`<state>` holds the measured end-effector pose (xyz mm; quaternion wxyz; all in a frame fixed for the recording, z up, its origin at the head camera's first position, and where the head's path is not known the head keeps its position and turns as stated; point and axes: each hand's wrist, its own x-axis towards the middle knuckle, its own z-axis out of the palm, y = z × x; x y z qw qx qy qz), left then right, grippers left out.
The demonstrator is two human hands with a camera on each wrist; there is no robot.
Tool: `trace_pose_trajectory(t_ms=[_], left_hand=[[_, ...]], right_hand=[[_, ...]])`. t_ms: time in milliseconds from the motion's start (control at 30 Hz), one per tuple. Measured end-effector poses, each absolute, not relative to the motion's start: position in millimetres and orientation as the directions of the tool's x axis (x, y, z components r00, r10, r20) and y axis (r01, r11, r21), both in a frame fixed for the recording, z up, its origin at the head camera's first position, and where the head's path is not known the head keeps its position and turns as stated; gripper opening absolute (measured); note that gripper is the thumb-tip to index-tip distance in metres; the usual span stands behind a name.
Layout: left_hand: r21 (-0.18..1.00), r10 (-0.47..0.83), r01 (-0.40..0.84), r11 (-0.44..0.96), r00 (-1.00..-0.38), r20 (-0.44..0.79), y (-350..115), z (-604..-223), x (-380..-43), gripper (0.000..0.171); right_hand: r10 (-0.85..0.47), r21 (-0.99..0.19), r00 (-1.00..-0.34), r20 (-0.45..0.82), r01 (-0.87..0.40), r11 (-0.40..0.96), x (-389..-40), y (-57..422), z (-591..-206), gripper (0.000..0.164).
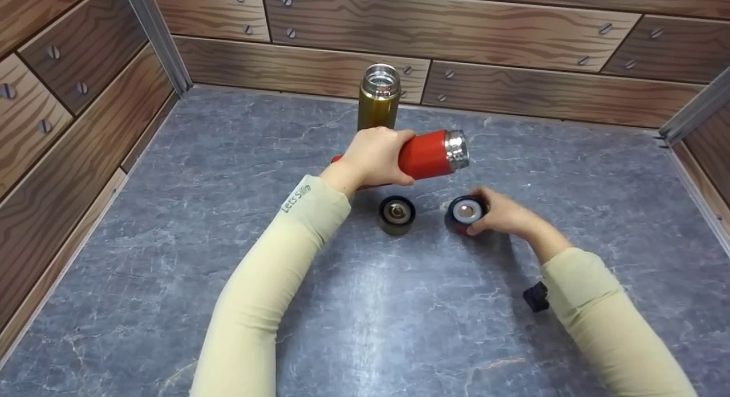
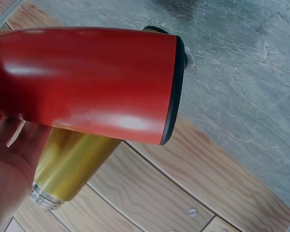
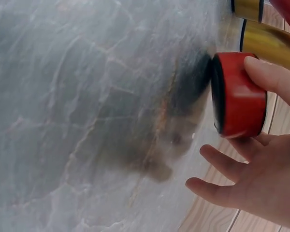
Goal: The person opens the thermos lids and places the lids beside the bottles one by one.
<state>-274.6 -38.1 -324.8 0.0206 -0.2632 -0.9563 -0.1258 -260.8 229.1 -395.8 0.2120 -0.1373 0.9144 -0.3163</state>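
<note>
My left hand [image 1: 379, 154] grips a red thermos [image 1: 428, 154], tilted nearly level above the table, its bare steel mouth facing right. Its black-edged base fills much of the left wrist view. Behind it a gold thermos [image 1: 378, 100] stands upright with its mouth uncovered. In my right hand [image 1: 502, 213] a red lid [image 3: 242, 95] is pinched between thumb and fingers, its inner side facing up in the head view. Left of that lid, a gold lid [image 1: 396, 215] sits on the table, inner side up. The gold thermos's lower part is hidden behind the left hand and red thermos.
The grey marbled table [image 1: 365, 328] is bounded by wood-patterned walls [image 1: 456, 26] at the back and sides, with metal corner posts [image 1: 157, 37]. A small black object [image 1: 536, 297] shows beside the right sleeve; I cannot tell what it is.
</note>
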Motion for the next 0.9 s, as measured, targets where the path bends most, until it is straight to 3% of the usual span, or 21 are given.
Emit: trace_pose_trajectory(t_ms=[333, 467, 600, 900], left_hand=[[0.215, 0.504, 0.518, 0.828, -0.855, 0.117, -37.1, -323.2, -274.0, 0.062], [0.219, 0.501, 0.513, 0.830, -0.858, 0.113, -36.7, -322.3, -273.7, 0.063], [0.240, 0.489, 0.501, 0.832, -0.865, 0.111, -36.3, -320.8, -272.8, 0.067], [0.321, 0.440, 0.466, 0.825, -0.885, 0.153, -34.1, -314.6, -271.8, 0.067]], right_hand=[[-0.376, -0.596, -0.875, -0.306, -0.132, 0.792, -258.7, 230.4, -401.6, 0.079], [-0.387, -0.578, -0.863, -0.323, -0.144, 0.803, -256.9, 230.4, -399.0, 0.087], [-0.376, -0.564, -0.856, -0.354, -0.125, 0.816, -257.2, 234.4, -392.2, 0.093], [-0.321, -0.540, -0.875, -0.363, -0.084, 0.837, -259.8, 248.1, -374.8, 0.091]])
